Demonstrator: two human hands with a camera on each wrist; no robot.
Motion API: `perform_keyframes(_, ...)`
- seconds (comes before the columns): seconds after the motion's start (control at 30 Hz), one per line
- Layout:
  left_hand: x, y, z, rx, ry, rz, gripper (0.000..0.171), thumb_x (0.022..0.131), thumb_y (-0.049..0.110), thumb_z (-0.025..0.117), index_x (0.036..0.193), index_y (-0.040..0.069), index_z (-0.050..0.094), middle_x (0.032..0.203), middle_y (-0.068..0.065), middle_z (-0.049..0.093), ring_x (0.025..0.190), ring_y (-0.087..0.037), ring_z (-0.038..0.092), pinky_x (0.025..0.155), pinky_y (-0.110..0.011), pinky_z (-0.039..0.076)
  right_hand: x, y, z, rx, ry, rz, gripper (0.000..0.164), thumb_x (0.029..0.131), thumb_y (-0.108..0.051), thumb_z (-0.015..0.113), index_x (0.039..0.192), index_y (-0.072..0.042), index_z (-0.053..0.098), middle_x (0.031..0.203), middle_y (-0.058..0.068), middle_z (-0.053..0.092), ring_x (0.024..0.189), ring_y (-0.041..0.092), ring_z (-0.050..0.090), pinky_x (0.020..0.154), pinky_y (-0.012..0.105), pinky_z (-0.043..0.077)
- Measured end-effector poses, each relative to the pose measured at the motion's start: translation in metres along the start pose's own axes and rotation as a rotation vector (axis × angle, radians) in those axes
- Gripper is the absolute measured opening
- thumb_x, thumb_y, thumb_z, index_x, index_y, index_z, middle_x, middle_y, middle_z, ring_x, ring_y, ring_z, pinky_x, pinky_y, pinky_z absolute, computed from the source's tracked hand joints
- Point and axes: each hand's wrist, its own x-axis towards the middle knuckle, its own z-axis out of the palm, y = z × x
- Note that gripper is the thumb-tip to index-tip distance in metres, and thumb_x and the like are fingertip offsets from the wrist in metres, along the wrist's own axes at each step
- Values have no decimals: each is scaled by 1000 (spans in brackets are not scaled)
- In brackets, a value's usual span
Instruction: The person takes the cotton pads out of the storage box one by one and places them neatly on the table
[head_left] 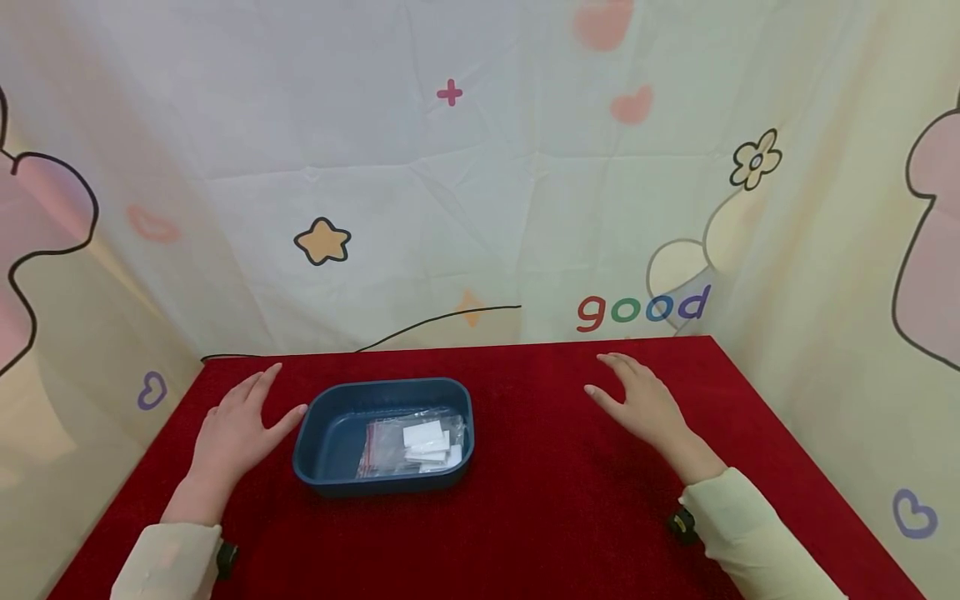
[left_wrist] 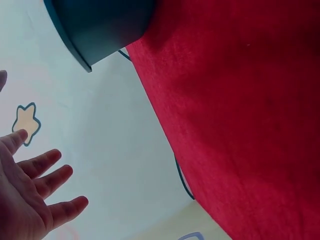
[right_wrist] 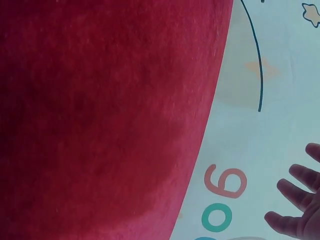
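Note:
A dark blue rectangular bin (head_left: pixel 330 482) stands on the red cloth, left of the middle. Inside it, toward the right end, lie clear plastic zip bags (head_left: pixel 382 442) with white flat pieces (head_left: pixel 424 434) in or on them. My left hand (head_left: pixel 238 429) is just left of the bin, fingers extended and thumb tip close to its rim. In the left wrist view the bin's outer wall (left_wrist: pixel 107 30) shows above the spread fingers. Well to the right of the bin, my right hand (head_left: pixel 643 406) is held over the cloth with fingers extended. Neither hand holds anything.
The red cloth (head_left: pixel 540 500) covers the tabletop. Pale printed curtains (head_left: pixel 480 208) rise along its back and both sides. Each wrist carries a small dark device at the sleeve cuff, such as the right one (head_left: pixel 682 525).

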Motion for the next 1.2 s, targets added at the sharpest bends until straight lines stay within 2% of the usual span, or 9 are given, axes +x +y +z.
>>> perform_keyframes(0.23, -3, -2, 9, -78, -30, -38, 90, 93, 40, 70, 159, -1, 25, 156, -38, 35, 138, -60, 39, 104, -76, 42, 1, -5, 9, 26, -3, -8, 63, 101, -36, 59, 151, -2, 45, 155, 25, 47, 142, 46, 46, 114, 66, 41)
perform_keyframes(0.47, -3, -5, 16, -186, -88, -73, 85, 100, 40, 61, 161, -2, 19, 159, -38, 28, 143, -59, 32, 109, -75, 37, 3, -15, 17, 62, -19, -24, 61, 100, -33, 61, 151, -1, 46, 154, 24, 49, 141, 45, 47, 115, 65, 41)
perform_keyframes(0.77, -5, -1, 22, -322, -101, -118, 79, 102, 31, 60, 161, -3, 19, 163, -36, 25, 147, -58, 30, 113, -72, 36, 3, -26, 25, 88, -34, -34, 59, 100, -31, 62, 149, -1, 48, 153, 23, 52, 141, 43, 49, 115, 63, 42)
perform_keyframes(1.2, -5, 4, 32, -452, -138, -190, 74, 104, 26, 56, 161, -1, 19, 162, -33, 30, 145, -53, 36, 114, -68, 40, 9, -46, 45, 163, -76, -51, 56, 101, -33, 60, 147, -2, 52, 151, 21, 54, 142, 41, 49, 117, 60, 42)
